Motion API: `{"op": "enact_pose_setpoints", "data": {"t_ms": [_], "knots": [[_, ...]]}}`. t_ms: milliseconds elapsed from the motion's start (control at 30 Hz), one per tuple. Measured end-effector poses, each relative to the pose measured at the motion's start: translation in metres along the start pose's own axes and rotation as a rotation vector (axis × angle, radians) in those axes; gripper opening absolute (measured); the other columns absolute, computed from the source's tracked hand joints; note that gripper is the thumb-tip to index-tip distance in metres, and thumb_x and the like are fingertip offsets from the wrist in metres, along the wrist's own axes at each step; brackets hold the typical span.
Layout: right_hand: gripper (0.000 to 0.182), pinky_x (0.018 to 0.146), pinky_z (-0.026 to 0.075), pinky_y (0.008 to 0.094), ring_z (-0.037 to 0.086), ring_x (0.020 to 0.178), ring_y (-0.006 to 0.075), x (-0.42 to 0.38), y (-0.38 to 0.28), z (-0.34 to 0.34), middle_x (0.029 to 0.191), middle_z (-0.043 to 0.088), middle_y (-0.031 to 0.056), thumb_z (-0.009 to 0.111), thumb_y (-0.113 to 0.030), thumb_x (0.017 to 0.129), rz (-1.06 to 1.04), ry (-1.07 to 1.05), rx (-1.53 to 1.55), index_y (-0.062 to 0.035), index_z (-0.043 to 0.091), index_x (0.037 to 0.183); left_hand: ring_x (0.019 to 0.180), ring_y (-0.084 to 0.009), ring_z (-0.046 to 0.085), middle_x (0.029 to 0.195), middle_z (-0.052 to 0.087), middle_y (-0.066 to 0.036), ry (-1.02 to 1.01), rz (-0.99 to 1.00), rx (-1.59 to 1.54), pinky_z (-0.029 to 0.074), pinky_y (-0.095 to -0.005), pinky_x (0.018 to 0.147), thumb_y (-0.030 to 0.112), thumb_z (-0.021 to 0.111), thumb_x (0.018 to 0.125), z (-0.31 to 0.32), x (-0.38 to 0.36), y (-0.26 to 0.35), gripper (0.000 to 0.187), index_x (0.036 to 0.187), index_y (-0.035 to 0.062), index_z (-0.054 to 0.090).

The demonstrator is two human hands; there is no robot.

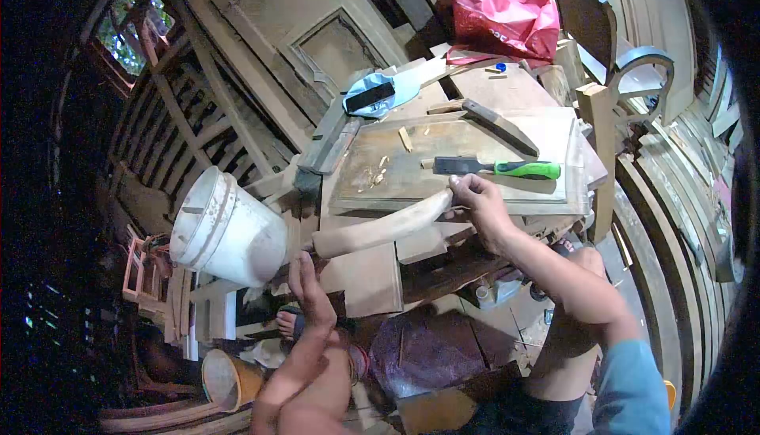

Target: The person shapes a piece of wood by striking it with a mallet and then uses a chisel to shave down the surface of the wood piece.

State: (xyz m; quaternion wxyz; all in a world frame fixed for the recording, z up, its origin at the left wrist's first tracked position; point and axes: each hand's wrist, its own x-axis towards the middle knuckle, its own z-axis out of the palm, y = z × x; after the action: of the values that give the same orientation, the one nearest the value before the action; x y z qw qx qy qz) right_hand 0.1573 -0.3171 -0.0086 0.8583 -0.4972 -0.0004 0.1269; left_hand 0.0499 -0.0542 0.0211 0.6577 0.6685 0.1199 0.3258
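A pale, curved wooden piece (384,227) spans the space between my hands, over the front edge of the work surface. At its right end, my right hand (480,207) is closed in a pinch. The fingertips of my left hand (311,291) are up against its left end, with part of the grip hidden. Just beyond my right hand lies a chisel (522,169) with a green and black handle. Behind that, a dark curved tool (500,128) with a wooden end rests on the board (380,138), near several wood chips (376,175).
A white bucket (237,229) stands tilted in view at the left. A blue cloth item with a dark patch (372,96) and a red plastic bag (507,15) lie at the back. Wooden planks (673,213) line the right. An orange bucket (229,379) is low on the left.
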Motion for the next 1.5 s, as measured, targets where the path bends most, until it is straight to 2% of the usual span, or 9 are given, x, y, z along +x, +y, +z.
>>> {"op": "enact_pose_setpoints", "data": {"t_ms": [167,333,567,667,967,1033,1167,1267,1500], "knots": [[0.030,0.052,0.051,0.0309,0.059,0.064,0.0115,0.002,0.002,-0.001,0.075,0.060,0.0036,0.056,-0.035,0.091,-0.016,-0.041,0.007,-0.0070,0.053,0.080,0.098,-0.0183,0.055,0.108,0.054,-0.009,0.024,0.030,0.071,0.044,-0.0326,0.090,0.030,0.047,0.095,-0.002,-0.001,-0.001,0.035,0.111,-0.0004,0.053],[0.027,0.062,0.047,0.0259,0.054,0.065,0.0098,0.005,0.006,-0.001,0.073,0.054,-0.0001,0.052,-0.033,0.093,-0.080,-0.082,0.003,-0.0111,0.049,0.079,0.099,-0.0175,0.053,0.106,0.054,-0.009,-0.088,0.060,-0.052,0.044,-0.0329,0.089,0.030,0.047,0.095,-0.006,0.003,-0.005,0.034,0.111,0.0001,0.051],[0.030,0.062,0.047,0.0258,0.055,0.070,0.0096,0.002,0.004,0.000,0.076,0.053,0.0002,0.052,-0.035,0.093,-0.098,-0.123,-0.012,-0.0083,0.050,0.082,0.098,-0.0175,0.053,0.105,0.054,-0.008,-0.011,0.035,-0.033,0.045,-0.0325,0.088,0.030,0.046,0.095,-0.004,0.003,-0.003,0.033,0.110,0.0006,0.050],[0.030,0.061,0.047,0.0263,0.055,0.070,0.0105,0.001,0.004,0.002,0.075,0.053,0.0007,0.051,-0.035,0.093,-0.109,-0.106,-0.027,-0.0078,0.049,0.081,0.100,-0.0178,0.053,0.108,0.055,-0.009,-0.149,0.096,-0.045,0.044,-0.0320,0.089,0.029,0.045,0.096,-0.005,0.004,0.000,0.035,0.115,-0.0002,0.050],[0.034,0.060,0.047,0.0268,0.057,0.068,0.0116,0.002,0.005,0.001,0.076,0.057,0.0025,0.053,-0.041,0.092,-0.028,-0.093,-0.058,-0.0088,0.047,0.082,0.095,-0.0176,0.055,0.104,0.056,-0.008,-0.078,0.104,0.018,0.045,-0.0318,0.086,0.028,0.044,0.096,-0.002,0.002,0.003,0.032,0.109,0.0012,0.054],[0.036,0.059,0.047,0.0272,0.058,0.068,0.0115,0.004,0.008,0.001,0.075,0.057,0.0022,0.053,-0.043,0.091,-0.100,-0.124,-0.021,-0.0092,0.047,0.081,0.093,-0.0170,0.056,0.103,0.056,-0.008,-0.088,0.104,-0.027,0.045,-0.0315,0.086,0.029,0.044,0.096,-0.001,0.002,0.002,0.032,0.109,0.0010,0.054],[0.036,0.060,0.047,0.0280,0.058,0.069,0.0116,0.000,0.004,0.002,0.075,0.056,0.0025,0.052,-0.043,0.091,-0.042,-0.104,-0.048,-0.0095,0.046,0.080,0.091,-0.0164,0.056,0.099,0.056,-0.008,-0.016,0.074,-0.023,0.045,-0.0309,0.085,0.028,0.044,0.096,0.005,-0.001,0.008,0.030,0.104,0.0015,0.054],[0.036,0.065,0.047,0.0283,0.058,0.070,0.0120,0.001,0.005,0.001,0.075,0.056,0.0032,0.052,-0.043,0.092,-0.105,-0.143,-0.033,-0.0088,0.047,0.081,0.090,-0.0162,0.056,0.098,0.056,-0.008,-0.033,0.058,-0.030,0.045,-0.0302,0.085,0.028,0.044,0.096,0.003,-0.001,0.008,0.029,0.102,0.0017,0.055],[0.034,0.064,0.047,0.0282,0.057,0.068,0.0114,0.002,0.006,0.002,0.075,0.054,0.0016,0.051,-0.040,0.093,-0.126,-0.149,-0.023,-0.0082,0.047,0.081,0.087,-0.0161,0.056,0.096,0.057,-0.007,-0.049,0.070,-0.058,0.046,-0.0306,0.084,0.027,0.045,0.096,-0.001,0.002,0.002,0.029,0.101,0.0008,0.054]]}}
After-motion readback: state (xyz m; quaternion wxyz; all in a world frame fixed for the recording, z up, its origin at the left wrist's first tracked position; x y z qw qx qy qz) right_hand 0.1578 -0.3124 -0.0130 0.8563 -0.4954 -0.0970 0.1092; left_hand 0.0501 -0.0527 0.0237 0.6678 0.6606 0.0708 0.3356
